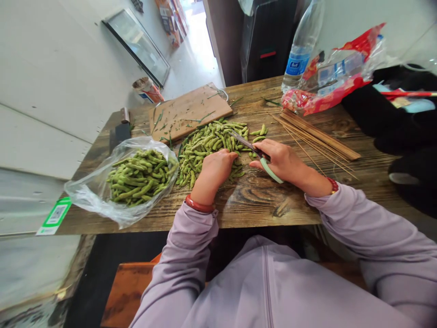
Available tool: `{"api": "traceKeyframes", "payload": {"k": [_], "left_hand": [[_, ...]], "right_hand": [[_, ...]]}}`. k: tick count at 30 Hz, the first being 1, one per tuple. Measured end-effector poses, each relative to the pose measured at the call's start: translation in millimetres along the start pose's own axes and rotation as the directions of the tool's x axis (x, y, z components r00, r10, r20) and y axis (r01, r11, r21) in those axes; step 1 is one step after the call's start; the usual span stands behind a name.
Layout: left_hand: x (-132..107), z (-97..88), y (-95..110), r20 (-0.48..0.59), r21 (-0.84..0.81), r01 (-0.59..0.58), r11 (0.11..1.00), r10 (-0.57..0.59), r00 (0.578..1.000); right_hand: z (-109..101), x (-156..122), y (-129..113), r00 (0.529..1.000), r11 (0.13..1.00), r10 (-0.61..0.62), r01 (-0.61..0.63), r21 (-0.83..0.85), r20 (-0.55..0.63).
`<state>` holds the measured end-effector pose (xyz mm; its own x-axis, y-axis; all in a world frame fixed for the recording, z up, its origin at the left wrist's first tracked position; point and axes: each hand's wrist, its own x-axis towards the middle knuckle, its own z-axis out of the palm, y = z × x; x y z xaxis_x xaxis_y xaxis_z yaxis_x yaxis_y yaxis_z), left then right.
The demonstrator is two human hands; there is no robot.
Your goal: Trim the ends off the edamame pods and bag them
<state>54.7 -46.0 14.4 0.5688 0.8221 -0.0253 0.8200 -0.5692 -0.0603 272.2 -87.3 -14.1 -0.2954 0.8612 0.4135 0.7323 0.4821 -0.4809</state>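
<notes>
A heap of green edamame pods (208, 141) lies loose on the wooden table, in front of both hands. At the near edge of that heap is my left hand (217, 171), its fingers curled together over the pods; what they hold is hidden. My right hand (282, 159) grips a pair of scissors (264, 163) with pale green handles, the blades pointing left over the heap. To the left, a clear plastic bag (92, 193) stands open with more edamame pods (141, 177) inside.
A wooden cutting board (191, 111) with green scraps lies behind the heap, a cleaver (120, 132) at its left. Bamboo skewers (314, 136) lie on the right. Beyond them are a water bottle (298, 59) and red plastic packaging (341, 86). The table's front edge (266, 223) runs near my body.
</notes>
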Motion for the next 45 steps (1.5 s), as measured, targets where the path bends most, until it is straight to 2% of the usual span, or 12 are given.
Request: {"api": "traceKeyframes", "payload": {"k": [7, 12, 18, 24, 26, 28, 31, 33, 36, 39, 41, 45], "left_hand": [[-2, 0.1, -1, -0.023, -0.019, -0.012, 1.000, 0.011, 1.000], [-3, -7.4, -4, 0.034, -0.079, -0.020, 0.997, 0.023, 0.999], [-4, -8.7, -15, 0.038, -0.245, -0.105, 0.964, 0.118, 0.992], [-5, -6.9, -18, 0.057, -0.269, -0.137, 0.953, 0.158, 0.986], [-3, -6.1, -15, 0.035, -0.284, -0.121, 0.951, 0.136, 0.990], [1, -4.6, -13, -0.054, -0.366, -0.114, 0.923, 0.101, 0.993], [5, -2.5, -11, -0.229, -0.592, -0.123, 0.796, -0.020, 0.973], [6, -2.6, -10, -0.255, -0.756, -0.115, 0.644, -0.128, 0.958], [4, -4.6, -9, -0.104, -0.947, -0.030, 0.318, -0.219, 0.970], [1, -6.7, -7, 0.038, -0.999, 0.042, 0.018, -0.194, 0.980], [1, -7.4, -5, 0.070, -0.994, 0.055, -0.092, -0.170, 0.983], [2, -6.9, -4, 0.119, -0.973, 0.085, -0.216, -0.148, 0.982]], "right_hand": [[-1, 0, 0, 1.000, 1.000, 0.009, -0.009, -0.006, -0.003], [-1, 0, -2, 1.000, 1.000, 0.007, -0.007, -0.003, 0.002], [-2, 0, -3, 1.000, 1.000, 0.008, -0.008, -0.014, 0.003], [-2, 0, -2, 1.000, 1.000, 0.005, -0.005, -0.001, 0.005], [-2, 0, -2, 1.000, 1.000, -0.002, 0.002, 0.006, 0.001], [-2, 0, -2, 1.000, 1.000, -0.007, 0.007, 0.012, -0.007], [-2, 0, -2, 0.999, 1.000, -0.017, 0.017, 0.021, -0.029], [-2, 0, -2, 0.999, 0.999, -0.026, 0.027, 0.019, -0.047], [-3, 1, -2, 0.997, 0.999, -0.030, 0.031, 0.009, -0.065], [-3, 1, -3, 0.998, 1.000, -0.020, 0.020, 0.012, -0.052], [-3, 1, -3, 0.999, 1.000, -0.013, 0.014, 0.012, -0.038], [-3, 1, -4, 1.000, 1.000, -0.011, 0.011, 0.008, -0.026]]}}
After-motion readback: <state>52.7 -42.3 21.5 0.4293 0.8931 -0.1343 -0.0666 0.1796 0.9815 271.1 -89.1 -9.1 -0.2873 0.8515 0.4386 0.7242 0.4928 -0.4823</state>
